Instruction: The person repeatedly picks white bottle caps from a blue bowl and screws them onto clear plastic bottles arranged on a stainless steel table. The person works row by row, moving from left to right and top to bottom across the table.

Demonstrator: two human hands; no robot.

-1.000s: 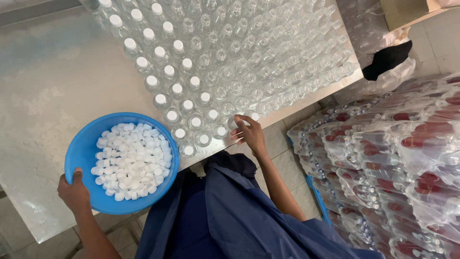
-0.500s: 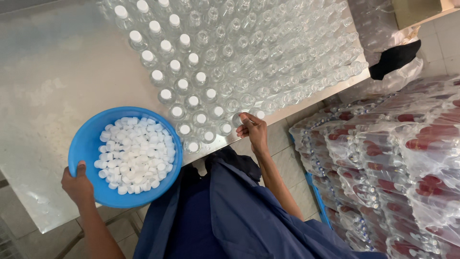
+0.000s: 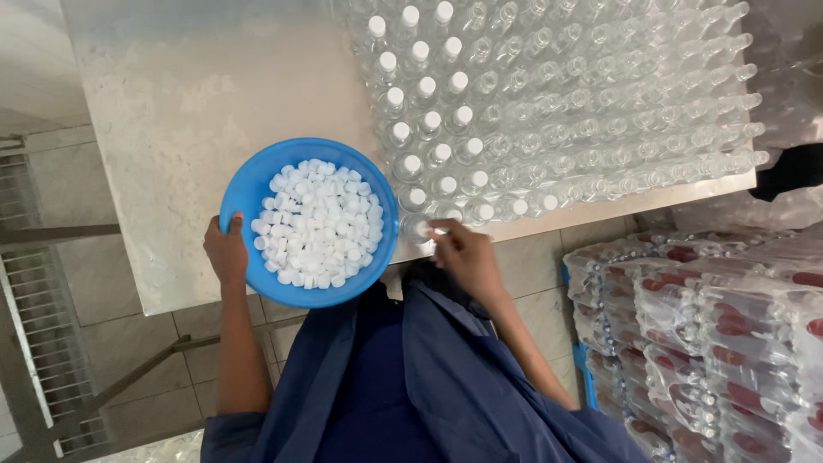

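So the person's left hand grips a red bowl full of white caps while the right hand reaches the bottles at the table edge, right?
Not quite: the bowl is blue, not red, as the head view shows. The left hand does grip it, full of white caps, while the right hand reaches the bottles at the table edge.

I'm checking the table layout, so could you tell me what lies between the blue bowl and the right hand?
In the head view, one clear bottle at the table edge stands between the blue bowl and the right hand.
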